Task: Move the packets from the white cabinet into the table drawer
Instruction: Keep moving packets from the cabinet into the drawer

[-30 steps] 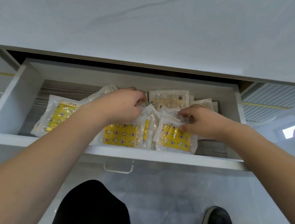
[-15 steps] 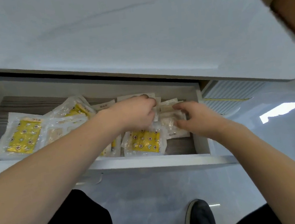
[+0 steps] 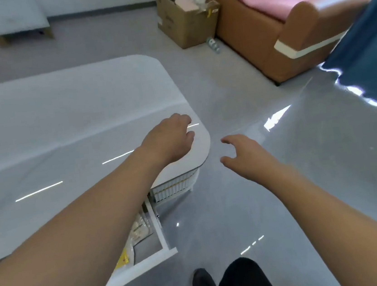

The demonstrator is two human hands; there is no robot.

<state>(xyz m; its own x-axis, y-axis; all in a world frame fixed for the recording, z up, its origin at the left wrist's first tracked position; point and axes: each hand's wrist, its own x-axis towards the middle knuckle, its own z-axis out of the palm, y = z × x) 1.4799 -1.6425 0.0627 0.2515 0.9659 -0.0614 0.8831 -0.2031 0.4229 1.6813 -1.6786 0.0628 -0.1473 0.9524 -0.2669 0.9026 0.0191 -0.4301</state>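
Note:
The white table (image 3: 60,115) fills the left half of the view. Its drawer (image 3: 160,229) stands pulled out below the tabletop, and clear packets (image 3: 139,232) with pale and yellow contents show in its right end beside my forearm. My left hand (image 3: 170,138) hovers over the table's rounded right corner, fingers loosely curled, holding nothing. My right hand (image 3: 246,157) hangs over the grey floor just right of that corner, fingers spread and relaxed, also empty. My left arm hides most of the drawer. The white cabinet is not in view.
A brown armchair (image 3: 263,26) with a pink cushion stands at the back right, a filled cardboard box (image 3: 182,20) next to it. A blue surface (image 3: 366,49) edges the right side. Glossy grey floor (image 3: 261,205) spreads right of the table. My dark shoe and trouser leg (image 3: 223,283) show below.
Both hands have come out of the drawer, leaving the packets in it, and now hang empty near the table's corner. My view has lifted and swung right, off the drawer and across the room.

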